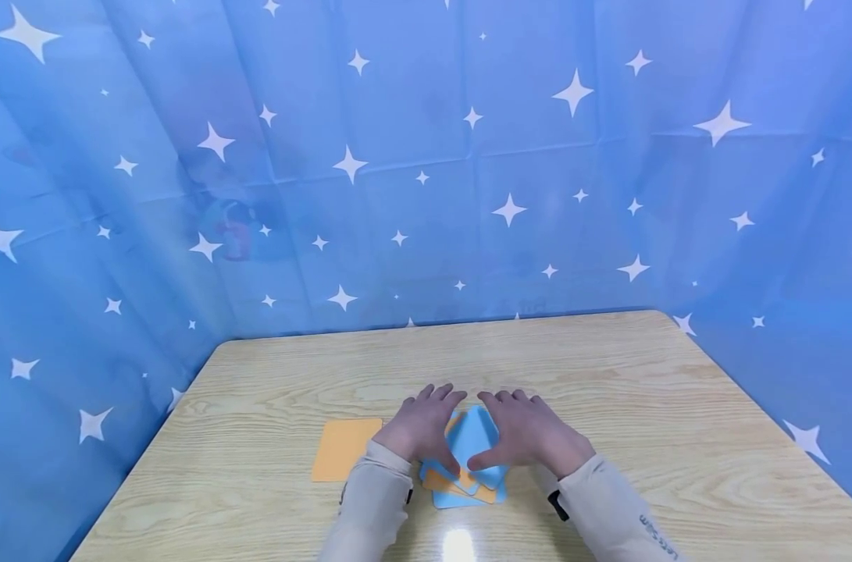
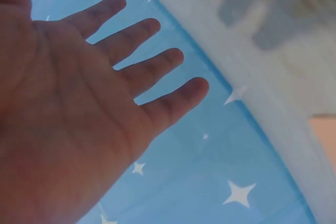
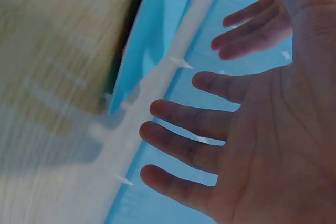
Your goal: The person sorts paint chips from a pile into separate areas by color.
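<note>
A loose, overlapping pile of blue and orange cards [image 1: 476, 437] sits near the middle of the table, its cards turned at different angles. From the left, my left hand [image 1: 426, 425] curves over the pile's edge, fingers spread and thumb reaching inward. Opposite it, my right hand [image 1: 527, 433] mirrors this on the pile's right side. The two thumbs point at each other over the cards, with a gap between them. Both wrist views show a bare palm and spread fingers with nothing held. In the right wrist view, a blue card [image 3: 144, 45] appears beyond the fingertips.
A single orange card [image 1: 344, 450] lies flat to the left of the pile, partly behind the left sleeve [image 1: 376, 499]. The light wooden table [image 1: 608, 375] has rounded far corners. A blue curtain with white stars [image 1: 426, 195] hangs behind it and along the sides.
</note>
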A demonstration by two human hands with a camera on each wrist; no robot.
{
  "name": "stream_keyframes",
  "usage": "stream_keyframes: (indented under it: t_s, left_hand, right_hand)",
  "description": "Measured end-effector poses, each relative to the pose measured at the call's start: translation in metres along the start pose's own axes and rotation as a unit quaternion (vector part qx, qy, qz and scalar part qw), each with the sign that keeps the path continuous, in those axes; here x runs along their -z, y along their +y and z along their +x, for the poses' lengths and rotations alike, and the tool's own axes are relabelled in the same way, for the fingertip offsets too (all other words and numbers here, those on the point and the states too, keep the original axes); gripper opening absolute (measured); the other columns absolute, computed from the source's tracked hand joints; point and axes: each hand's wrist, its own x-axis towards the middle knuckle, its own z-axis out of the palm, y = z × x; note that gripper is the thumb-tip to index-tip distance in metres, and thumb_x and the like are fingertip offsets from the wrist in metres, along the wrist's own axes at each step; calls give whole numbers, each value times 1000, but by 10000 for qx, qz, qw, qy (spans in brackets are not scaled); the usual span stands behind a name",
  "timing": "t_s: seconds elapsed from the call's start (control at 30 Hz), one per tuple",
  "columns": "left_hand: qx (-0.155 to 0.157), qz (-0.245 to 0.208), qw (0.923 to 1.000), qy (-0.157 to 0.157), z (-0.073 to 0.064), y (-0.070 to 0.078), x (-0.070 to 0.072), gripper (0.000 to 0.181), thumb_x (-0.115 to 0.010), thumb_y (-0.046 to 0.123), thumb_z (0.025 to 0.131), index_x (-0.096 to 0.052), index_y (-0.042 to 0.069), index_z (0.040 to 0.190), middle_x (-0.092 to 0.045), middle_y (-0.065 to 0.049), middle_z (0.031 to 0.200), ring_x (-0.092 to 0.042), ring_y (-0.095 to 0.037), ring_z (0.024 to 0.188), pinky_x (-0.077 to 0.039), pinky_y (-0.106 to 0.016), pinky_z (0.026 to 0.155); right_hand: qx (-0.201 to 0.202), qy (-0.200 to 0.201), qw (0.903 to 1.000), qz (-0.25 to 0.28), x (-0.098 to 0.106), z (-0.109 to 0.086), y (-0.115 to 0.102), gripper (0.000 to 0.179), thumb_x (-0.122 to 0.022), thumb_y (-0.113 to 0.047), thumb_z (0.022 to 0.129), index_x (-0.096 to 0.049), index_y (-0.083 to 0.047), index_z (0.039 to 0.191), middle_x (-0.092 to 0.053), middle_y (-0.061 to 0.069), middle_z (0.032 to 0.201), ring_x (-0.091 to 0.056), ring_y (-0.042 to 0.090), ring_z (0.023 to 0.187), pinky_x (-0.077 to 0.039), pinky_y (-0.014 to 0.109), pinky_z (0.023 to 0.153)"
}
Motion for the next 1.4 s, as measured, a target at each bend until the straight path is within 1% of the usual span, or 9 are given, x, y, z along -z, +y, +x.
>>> stream_keyframes:
  t_s: [0.1, 0.17, 0.3, 0.4, 0.53, 0.83, 1.03, 1.27, 1.4]
  left_hand:
    - [-26, -143, 9998, -101, 2, 1, -3, 106, -96, 36, 68, -41, 19, 156, -38, -8, 163, -31, -38, 151, -33, -61, 116]
    - [-22, -115, 9998, -136, 2, 3, -5, 104, -96, 37, 67, -43, 20, 155, -45, -6, 158, -39, -35, 147, -37, -59, 114]
    - [31, -52, 9999, -158, 3, 3, -8, 98, -96, 37, 66, -49, 22, 151, -58, -1, 141, -53, -27, 129, -45, -53, 106]
    - [80, -40, 9998, -205, 4, 3, -9, 96, -96, 37, 67, -50, 23, 150, -60, 0, 136, -56, -26, 121, -49, -50, 101]
    - [153, -7, 9996, -220, 3, 4, -9, 96, -96, 37, 67, -50, 24, 151, -59, 0, 139, -56, -26, 123, -49, -50, 101]
    - [206, 172, 9994, -218, 3, 6, -9, 99, -96, 41, 68, -47, 24, 152, -56, 0, 144, -53, -28, 130, -47, -51, 105]
    - [241, 238, 9991, -255, 3, 7, -9, 99, -95, 41, 68, -47, 22, 153, -57, -1, 144, -54, -28, 130, -46, -51, 107]
    - [278, 196, 9991, -266, 2, 7, -9, 96, -94, 40, 69, -49, 22, 152, -57, 0, 144, -54, -28, 130, -46, -51, 107]
    - [286, 255, 9987, -321, 3, 8, -9, 97, -94, 42, 69, -49, 20, 152, -57, 0, 145, -53, -27, 131, -45, -49, 108]
  right_hand:
    - [-5, -86, 10000, -24, -6, 2, -1, 108, -80, -71, 72, -45, -7, 152, -54, 19, 146, -47, 46, 135, -36, 68, 109]
    - [19, -105, 9999, -71, -9, 4, -1, 107, -80, -70, 71, -46, -7, 151, -55, 19, 143, -50, 45, 132, -39, 67, 106]
    - [86, -50, 9998, -148, -13, 6, -2, 99, -83, -61, 72, -49, -7, 148, -59, 14, 132, -56, 38, 119, -44, 64, 100]
    - [126, -49, 9998, -115, -13, 7, -3, 94, -85, -55, 73, -50, -7, 146, -60, 10, 124, -57, 34, 112, -46, 62, 97]
    - [170, -81, 9998, -98, -14, 7, -3, 90, -85, -49, 73, -50, -10, 146, -59, 8, 121, -56, 30, 108, -49, 59, 93]
    - [239, -205, 9992, -236, -14, 7, -6, 100, -85, -49, 71, -44, -7, 152, -57, 13, 137, -54, 36, 121, -50, 58, 95]
    - [299, -144, 9990, -310, -16, 7, -9, 102, -84, -46, 69, -43, -7, 153, -55, 14, 141, -54, 36, 124, -47, 61, 99]
    - [368, -190, 9987, -285, -16, 5, -13, 107, -86, -50, 68, -40, -8, 155, -52, 13, 148, -52, 39, 129, -41, 66, 105]
    - [502, -145, 9983, -268, -15, 3, -16, 108, -88, -47, 67, -40, -6, 155, -51, 13, 149, -52, 39, 129, -43, 65, 104]
